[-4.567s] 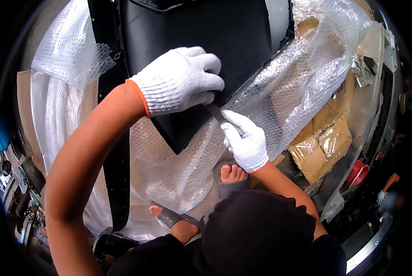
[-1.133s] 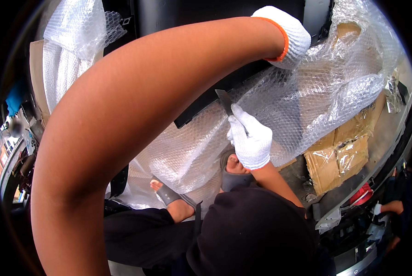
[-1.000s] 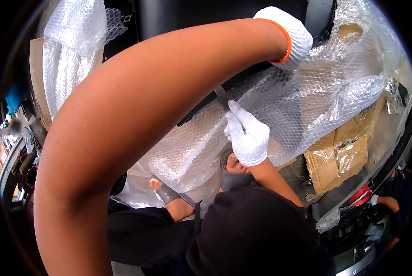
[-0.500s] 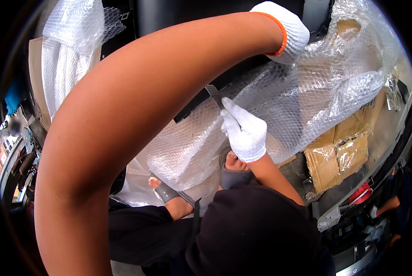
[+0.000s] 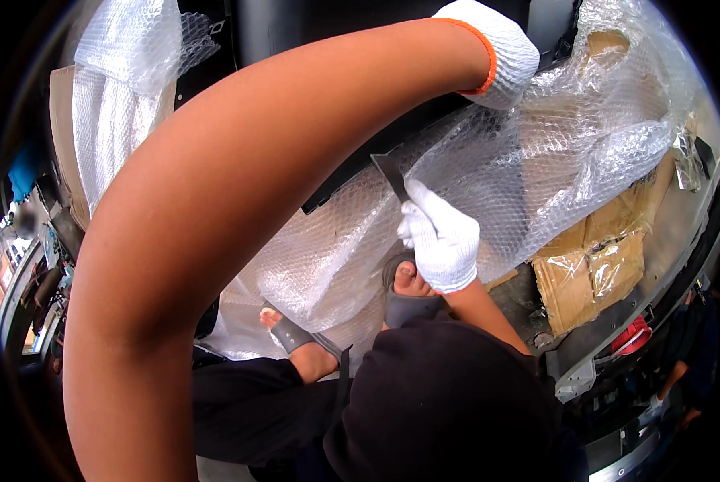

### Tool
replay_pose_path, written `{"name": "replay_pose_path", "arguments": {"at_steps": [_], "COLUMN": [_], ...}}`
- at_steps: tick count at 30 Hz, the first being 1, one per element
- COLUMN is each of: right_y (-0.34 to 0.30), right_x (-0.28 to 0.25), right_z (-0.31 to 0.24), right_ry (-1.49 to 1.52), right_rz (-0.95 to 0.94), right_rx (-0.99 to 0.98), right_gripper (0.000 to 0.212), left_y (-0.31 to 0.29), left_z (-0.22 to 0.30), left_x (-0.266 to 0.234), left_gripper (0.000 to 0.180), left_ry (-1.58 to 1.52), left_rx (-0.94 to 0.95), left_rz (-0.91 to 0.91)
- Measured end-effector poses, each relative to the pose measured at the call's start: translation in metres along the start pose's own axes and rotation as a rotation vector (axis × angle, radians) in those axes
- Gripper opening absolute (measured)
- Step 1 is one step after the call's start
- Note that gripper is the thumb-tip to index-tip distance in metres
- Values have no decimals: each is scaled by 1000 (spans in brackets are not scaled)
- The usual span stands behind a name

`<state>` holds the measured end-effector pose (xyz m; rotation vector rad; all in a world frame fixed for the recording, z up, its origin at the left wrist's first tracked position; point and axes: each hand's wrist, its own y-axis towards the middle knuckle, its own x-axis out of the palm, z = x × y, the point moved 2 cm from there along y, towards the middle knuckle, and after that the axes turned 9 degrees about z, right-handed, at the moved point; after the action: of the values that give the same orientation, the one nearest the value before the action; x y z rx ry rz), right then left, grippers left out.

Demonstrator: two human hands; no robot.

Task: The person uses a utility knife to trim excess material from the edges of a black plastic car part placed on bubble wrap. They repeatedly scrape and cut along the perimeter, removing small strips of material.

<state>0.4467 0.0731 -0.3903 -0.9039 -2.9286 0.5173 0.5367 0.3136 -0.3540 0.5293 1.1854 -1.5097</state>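
My left arm sweeps across the picture to my left hand [image 5: 501,56], in a white knit glove with an orange cuff. That hand is at the right side of a large black panel [image 5: 320,20]; its fingers are turned away and hidden. Lower down, my right hand [image 5: 444,239], also gloved in white, is closed around a flat grey blade [image 5: 390,175], its handle hidden in the fist. The blade points up and left, above crumpled bubble wrap [image 5: 472,181] and near the panel's lower edge. Whether it touches either I cannot tell.
Taped brown cardboard [image 5: 589,281] lies at the right beside a metal rail [image 5: 665,281]. More bubble wrap [image 5: 127,48] hangs at the upper left. My feet, in grey sandals [image 5: 296,336], are by the wrap. A red object [image 5: 632,336] and another person [image 5: 681,377] are beyond the rail.
My right hand has moved slightly down and to the right with the blade, which now shows more of its flat side. My left hand has barely shifted.
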Motion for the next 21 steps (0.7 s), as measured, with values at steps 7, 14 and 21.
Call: {"name": "replay_pose_path", "arguments": {"at_steps": [7, 14, 21], "right_y": [8, 12, 5], "right_x": [-6, 2, 27], "right_z": [3, 5, 14], "right_ry": [-220, -260, -157], "right_rz": [11, -6, -60], "right_rx": [-139, -196, -262], "right_gripper": [34, 32, 36], "left_y": [2, 3, 4], "left_z": [0, -2, 0], "left_x": [6, 14, 11], "left_gripper": [31, 30, 30], "left_ry": [15, -11, 4], "left_rx": [14, -23, 13], "left_rz": [21, 31, 4]}}
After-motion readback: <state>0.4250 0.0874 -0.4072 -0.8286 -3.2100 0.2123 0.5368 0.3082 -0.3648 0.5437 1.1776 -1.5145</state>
